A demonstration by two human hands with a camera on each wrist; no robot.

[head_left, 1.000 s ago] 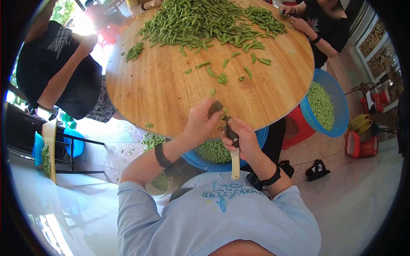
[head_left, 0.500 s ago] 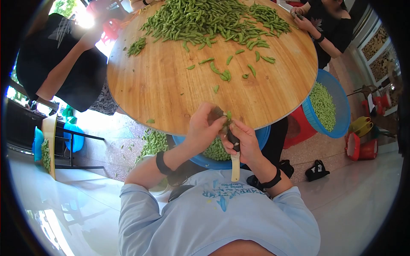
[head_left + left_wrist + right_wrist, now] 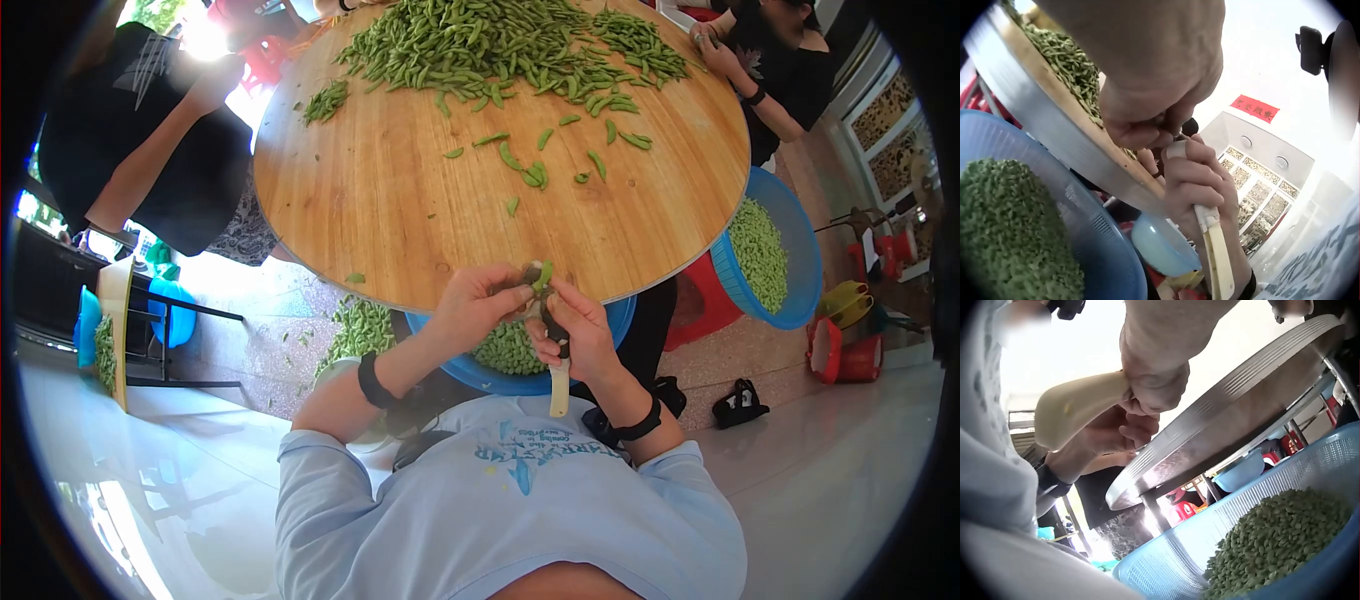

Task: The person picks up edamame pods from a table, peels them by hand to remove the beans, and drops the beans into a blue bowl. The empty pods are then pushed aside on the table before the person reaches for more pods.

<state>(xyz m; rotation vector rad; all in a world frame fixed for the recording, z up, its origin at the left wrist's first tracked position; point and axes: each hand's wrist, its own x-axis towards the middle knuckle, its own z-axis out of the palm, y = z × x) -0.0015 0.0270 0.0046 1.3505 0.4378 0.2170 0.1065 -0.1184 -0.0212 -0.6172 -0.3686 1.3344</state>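
Note:
Both hands meet over the near edge of the round wooden table (image 3: 400,215). The left hand (image 3: 480,300) pinches a green pod (image 3: 544,276) between thumb and fingers. In the right hand (image 3: 583,333) is a tool with a pale handle (image 3: 560,392); its fingers curl round the dark part, and its thumb is close to the pod. The left wrist view shows the right hand (image 3: 1197,181) wrapped round the pale handle (image 3: 1217,256), touching the left hand (image 3: 1160,94). Below them a blue basket (image 3: 1166,569) holds shelled green beans (image 3: 1279,537).
A large heap of pods (image 3: 470,45) covers the table's far side, with several loose pods nearer. Another blue basket of beans (image 3: 760,255) stands at the right above a red stool (image 3: 703,305). People in black sit left and right. Pods lie on the floor (image 3: 290,345).
Both hands have shifted slightly right and down in the head view. More of the green pod shows between the fingers. The person at the right has moved their hands a little.

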